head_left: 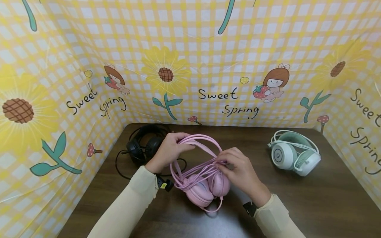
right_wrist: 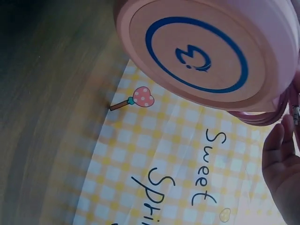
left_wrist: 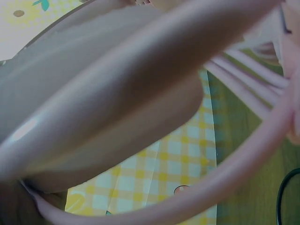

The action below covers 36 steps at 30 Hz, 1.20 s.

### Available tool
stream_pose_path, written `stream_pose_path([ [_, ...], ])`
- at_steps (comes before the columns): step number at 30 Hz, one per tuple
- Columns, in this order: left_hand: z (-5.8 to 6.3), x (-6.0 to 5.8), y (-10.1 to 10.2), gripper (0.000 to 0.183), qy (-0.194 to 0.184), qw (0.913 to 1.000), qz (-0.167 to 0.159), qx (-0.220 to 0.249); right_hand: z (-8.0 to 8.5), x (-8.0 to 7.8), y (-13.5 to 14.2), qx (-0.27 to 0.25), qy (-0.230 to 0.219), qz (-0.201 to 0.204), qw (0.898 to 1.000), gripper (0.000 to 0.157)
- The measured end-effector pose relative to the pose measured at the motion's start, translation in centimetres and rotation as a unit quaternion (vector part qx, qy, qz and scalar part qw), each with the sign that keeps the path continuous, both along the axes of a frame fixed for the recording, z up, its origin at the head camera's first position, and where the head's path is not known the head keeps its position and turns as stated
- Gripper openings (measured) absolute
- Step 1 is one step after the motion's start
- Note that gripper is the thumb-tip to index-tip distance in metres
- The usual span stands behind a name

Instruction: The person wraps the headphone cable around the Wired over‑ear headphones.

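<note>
Over brown tabletop (head_left: 327, 205), pink headphones (head_left: 200, 194) hang between left hand (head_left: 169, 150) and right hand (head_left: 239, 167).

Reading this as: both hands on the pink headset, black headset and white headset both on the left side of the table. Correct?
Not quite: the white headset is on the right side of the table, per the head view. Rest holds: left hand and right hand on the pink headset, black headset on the left.

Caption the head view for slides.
Left hand grips pink headphones, right hand pinches their cable; black headphones and white headphones nearby.
</note>
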State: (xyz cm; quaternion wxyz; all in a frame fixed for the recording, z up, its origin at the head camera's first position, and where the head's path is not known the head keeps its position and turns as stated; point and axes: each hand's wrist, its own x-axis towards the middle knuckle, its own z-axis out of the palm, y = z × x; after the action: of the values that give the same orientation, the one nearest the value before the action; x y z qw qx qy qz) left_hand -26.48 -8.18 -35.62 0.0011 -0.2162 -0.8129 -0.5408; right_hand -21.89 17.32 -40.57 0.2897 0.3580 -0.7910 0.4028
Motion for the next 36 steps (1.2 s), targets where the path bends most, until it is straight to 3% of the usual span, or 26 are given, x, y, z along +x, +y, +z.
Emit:
stream_pose_path([
  [3,-0.1,0.0,-0.2,0.027,-0.018,0.9995,-0.015,0.019,-0.2,0.0,0.0,-0.017,-0.03,-0.019,0.999,0.03],
  [6,-0.2,0.0,-0.3,0.025,-0.036,0.9981,-0.029,0.041,-0.5,0.0,-0.1,-0.047,-0.085,-0.035,0.995,0.053],
  [10,-0.2,-0.2,-0.4,0.025,-0.045,0.9965,-0.039,0.058,-0.9,-0.3,-0.1,-0.096,-0.195,-0.021,0.976,0.078],
  [14,-0.3,-0.3,-0.4,0.027,-0.048,0.9957,-0.042,0.067,-1.5,-0.5,0.0,-0.106,-0.271,0.017,0.957,0.074],
  [18,-0.2,-0.4,-0.4,0.028,-0.047,0.9955,-0.042,0.071,-1.5,-0.5,-0.1,-0.083,-0.272,0.039,0.958,0.066],
  [23,-0.3,-0.5,-0.4,0.029,-0.052,0.9942,-0.043,0.084,0.9,0.8,-0.5,-0.059,-0.248,0.032,0.966,0.056],
  [25,-0.3,-0.6,-0.3,0.029,-0.058,0.9933,-0.043,0.09,0.6,0.7,-0.5,-0.057,-0.24,0.026,0.969,0.054],
  [30,-0.5,-0.9,-0.3,0.029,-0.078,0.9907,-0.044,0.102,-2.1,-0.7,-0.1,-0.061,-0.225,0.01,0.972,0.053],
  [36,-0.8,-1.2,-0.3,0.025,-0.084,0.9904,-0.041,0.102,-2.0,-0.5,-0.3,-0.059,-0.23,-0.005,0.971,0.051],
])
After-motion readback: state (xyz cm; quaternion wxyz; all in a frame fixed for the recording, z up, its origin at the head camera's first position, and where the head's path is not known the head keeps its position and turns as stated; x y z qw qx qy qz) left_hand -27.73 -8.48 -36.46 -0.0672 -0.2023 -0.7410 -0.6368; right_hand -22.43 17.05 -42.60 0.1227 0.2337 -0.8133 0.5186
